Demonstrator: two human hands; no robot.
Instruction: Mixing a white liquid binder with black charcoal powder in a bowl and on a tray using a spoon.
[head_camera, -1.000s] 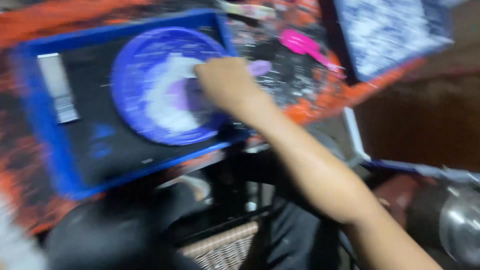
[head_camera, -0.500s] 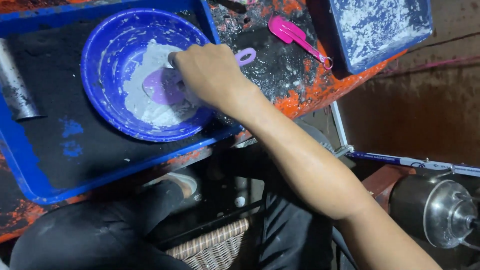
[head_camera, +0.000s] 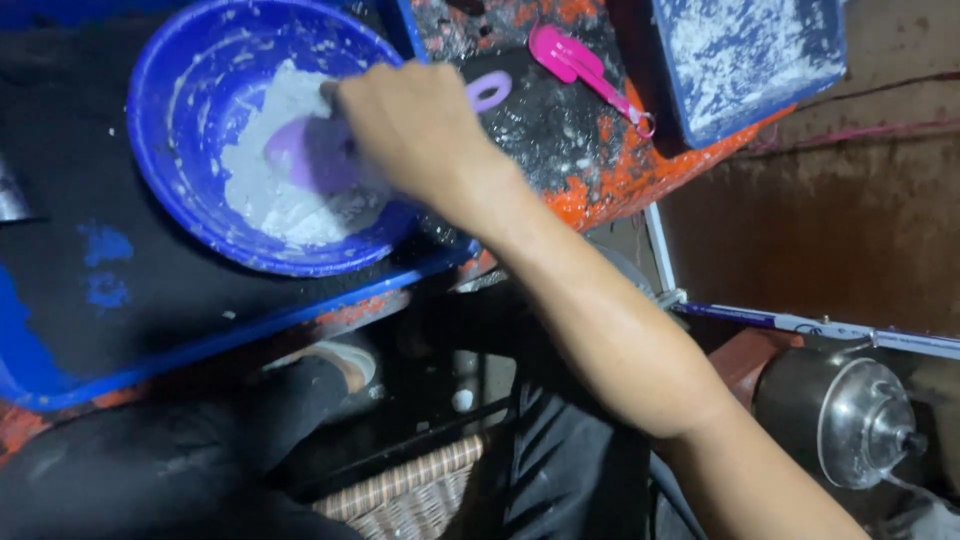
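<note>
Right hand (head_camera: 415, 125) around purple spatula (head_camera: 320, 150)

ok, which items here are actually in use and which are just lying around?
In use: right hand, purple spatula, blue bowl with grey-white paste.
Lying about: pink spatula, blue tray with white smears, wicker basket, metal pot.
</note>
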